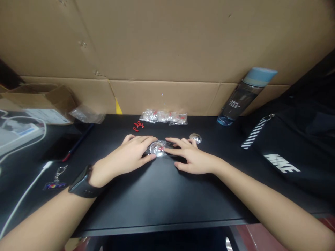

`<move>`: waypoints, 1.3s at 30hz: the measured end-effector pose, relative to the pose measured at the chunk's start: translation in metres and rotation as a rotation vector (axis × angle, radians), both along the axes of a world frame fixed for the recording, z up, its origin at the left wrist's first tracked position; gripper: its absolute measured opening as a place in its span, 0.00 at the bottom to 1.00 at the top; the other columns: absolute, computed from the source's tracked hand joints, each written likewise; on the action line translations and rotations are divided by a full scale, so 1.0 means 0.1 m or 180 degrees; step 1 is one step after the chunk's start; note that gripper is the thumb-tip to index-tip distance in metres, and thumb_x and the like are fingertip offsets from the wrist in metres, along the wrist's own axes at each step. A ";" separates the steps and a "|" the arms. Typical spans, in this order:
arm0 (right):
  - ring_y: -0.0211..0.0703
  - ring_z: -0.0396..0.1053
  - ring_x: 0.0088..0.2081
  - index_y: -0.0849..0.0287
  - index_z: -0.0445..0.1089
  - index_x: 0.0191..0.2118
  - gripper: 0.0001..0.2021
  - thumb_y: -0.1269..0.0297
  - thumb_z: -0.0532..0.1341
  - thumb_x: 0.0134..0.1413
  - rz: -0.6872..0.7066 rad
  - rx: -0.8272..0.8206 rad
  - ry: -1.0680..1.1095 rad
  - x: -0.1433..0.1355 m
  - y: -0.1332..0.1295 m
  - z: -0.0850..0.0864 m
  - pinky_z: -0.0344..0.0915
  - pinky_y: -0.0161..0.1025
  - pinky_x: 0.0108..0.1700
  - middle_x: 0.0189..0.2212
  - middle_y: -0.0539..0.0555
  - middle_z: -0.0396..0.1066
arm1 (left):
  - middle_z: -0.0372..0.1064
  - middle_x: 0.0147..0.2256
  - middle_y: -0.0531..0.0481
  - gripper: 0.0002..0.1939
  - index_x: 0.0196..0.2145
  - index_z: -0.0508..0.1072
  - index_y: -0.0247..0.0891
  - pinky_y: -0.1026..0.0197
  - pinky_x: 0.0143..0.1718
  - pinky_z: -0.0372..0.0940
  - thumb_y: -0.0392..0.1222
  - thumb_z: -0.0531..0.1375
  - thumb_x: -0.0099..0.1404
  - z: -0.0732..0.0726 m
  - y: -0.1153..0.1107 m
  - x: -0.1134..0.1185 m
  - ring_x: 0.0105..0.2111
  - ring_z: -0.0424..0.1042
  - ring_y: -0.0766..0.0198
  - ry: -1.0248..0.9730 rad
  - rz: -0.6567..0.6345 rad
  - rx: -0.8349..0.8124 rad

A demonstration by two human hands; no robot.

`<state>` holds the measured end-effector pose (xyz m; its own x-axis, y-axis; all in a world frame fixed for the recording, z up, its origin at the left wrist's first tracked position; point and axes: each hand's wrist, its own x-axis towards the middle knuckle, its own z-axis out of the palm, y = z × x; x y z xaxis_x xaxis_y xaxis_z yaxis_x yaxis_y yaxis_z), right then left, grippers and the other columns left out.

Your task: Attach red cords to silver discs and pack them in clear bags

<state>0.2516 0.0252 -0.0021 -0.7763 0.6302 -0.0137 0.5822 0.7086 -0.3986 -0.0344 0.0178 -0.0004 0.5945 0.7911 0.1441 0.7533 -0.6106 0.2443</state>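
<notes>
A shiny round metal piece (157, 149) with a small red loop lies in a clear plastic bag on the black desk (154, 195). My left hand (133, 153) rests at the bag's left side, thumb and fingers apart at its edge. From the right, my right hand (190, 153) reaches over with spread fingers, one fingertip at the red loop. Just beyond that hand sits another bare metal disc (195, 138). Several red loops (138, 125) lie behind my left hand. Bagged metal pieces (164, 117) form a row against the cardboard.
Cardboard (183, 45) stands behind the desk. A water bottle (240, 97) leans at the back right, beside a black bag (293, 150). On the left are an open carton (44, 103), a plastic bag (87, 113), a keychain (55, 183) and a white cable (24, 195).
</notes>
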 end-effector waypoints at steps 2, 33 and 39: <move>0.67 0.57 0.64 0.39 0.56 0.71 0.32 0.61 0.60 0.64 -0.0028 0.0009 -0.0003 -0.01 -0.01 -0.01 0.45 0.77 0.64 0.75 0.55 0.45 | 0.71 0.60 0.42 0.24 0.63 0.64 0.47 0.46 0.58 0.55 0.56 0.55 0.74 0.00 0.00 -0.01 0.59 0.70 0.47 0.0003 -0.0015 0.0002; 0.59 0.56 0.68 0.50 0.78 0.50 0.12 0.63 0.67 0.60 -0.0355 0.0035 0.0817 0.01 0.05 -0.05 0.54 0.61 0.68 0.67 0.57 0.59 | 0.68 0.62 0.44 0.29 0.66 0.59 0.48 0.47 0.60 0.57 0.54 0.60 0.72 -0.01 -0.07 0.18 0.60 0.67 0.49 -0.0466 -0.0390 -0.0324; 0.56 0.60 0.65 0.52 0.77 0.54 0.14 0.63 0.65 0.64 -0.0249 0.0014 0.0964 0.00 0.06 -0.08 0.58 0.57 0.67 0.64 0.59 0.63 | 0.76 0.52 0.49 0.19 0.64 0.61 0.49 0.48 0.57 0.57 0.46 0.53 0.78 -0.02 -0.05 0.25 0.52 0.73 0.55 -0.0744 -0.0153 -0.0449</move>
<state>0.2517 0.0309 -0.0103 -0.6938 0.6878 0.2136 0.4904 0.6683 -0.5594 -0.0098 0.0129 -0.0020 0.5955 0.7847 0.1722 0.6373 -0.5919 0.4934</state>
